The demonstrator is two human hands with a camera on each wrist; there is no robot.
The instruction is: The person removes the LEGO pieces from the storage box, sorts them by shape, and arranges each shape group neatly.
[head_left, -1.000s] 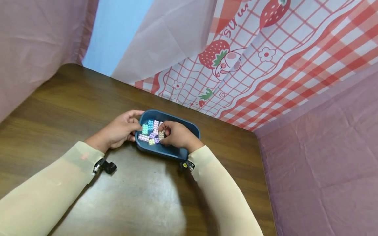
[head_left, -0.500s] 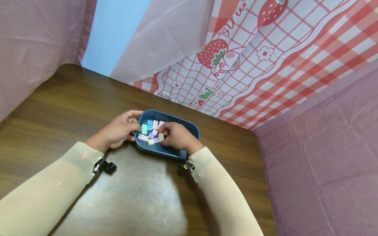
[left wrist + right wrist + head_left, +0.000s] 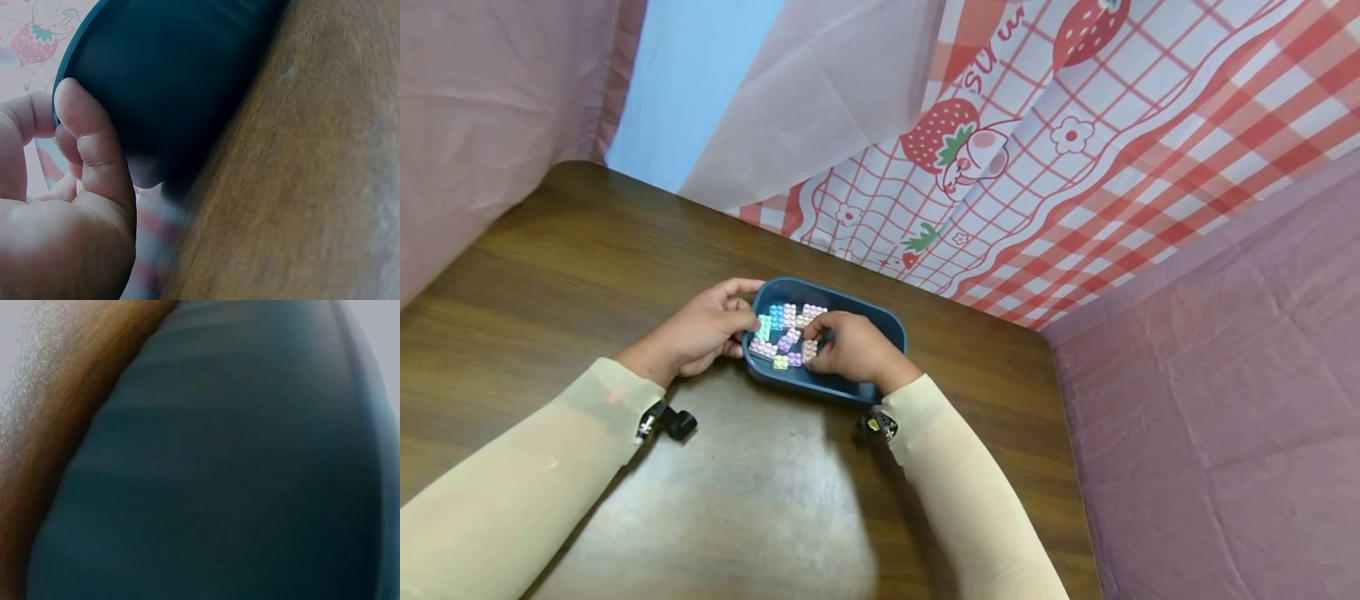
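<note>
A dark blue tray (image 3: 887, 327) with rounded corners holds several pastel toy bricks at its left end. My left hand (image 3: 703, 332) grips the tray's left rim; in the left wrist view its thumb (image 3: 94, 134) lies on the outer wall. A mint brick (image 3: 763, 327) is right beside those fingers. My right hand (image 3: 857, 350) reaches into the tray with curled fingers, its index finger and thumb at either end of a beige brick (image 3: 809, 351). Pink bricks (image 3: 814, 312), a blue brick (image 3: 776, 317), a purple brick (image 3: 788, 340) and a yellow brick (image 3: 781, 362) lie around it.
The tray stands on a brown wooden table (image 3: 625, 242). A strawberry-patterned checked cloth (image 3: 985, 183) hangs behind it, and pinkish curtains (image 3: 1210, 375) close off the sides. Tray wall (image 3: 237, 487) fills most of the right wrist view.
The bricks in the tray have shifted slightly: the mint and blue ones moved a little left, and more of the pink bricks shows beyond my right fingers. My left hand stays on the rim.
</note>
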